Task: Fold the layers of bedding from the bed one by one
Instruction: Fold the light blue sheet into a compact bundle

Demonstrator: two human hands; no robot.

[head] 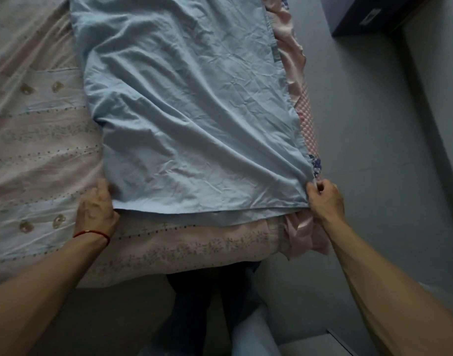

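The crumpled pale blue cotton sheet [189,111] lay in a long strip over the pink-and-white patterned bed cover [40,140], running away from the person along the cover's right side. Its near hem showed a second blue edge just beneath, which suggested the sheet had already been doubled lengthwise, though the dim light left this uncertain. The left hand [98,209], a thin red cord bracelet [91,233] at its wrist, rested at the sheet's near left corner with fingers curled at the edge; whether they actually pinched the cloth could not be told. The right hand [324,200] was closed tight on the sheet's near right corner, drawing it taut. A frilled pink satin layer [294,60] showed beyond the sheet's right edge. In judgement, this first layer was part-folded: crosswise folds remained, and the layers beneath were untouched.
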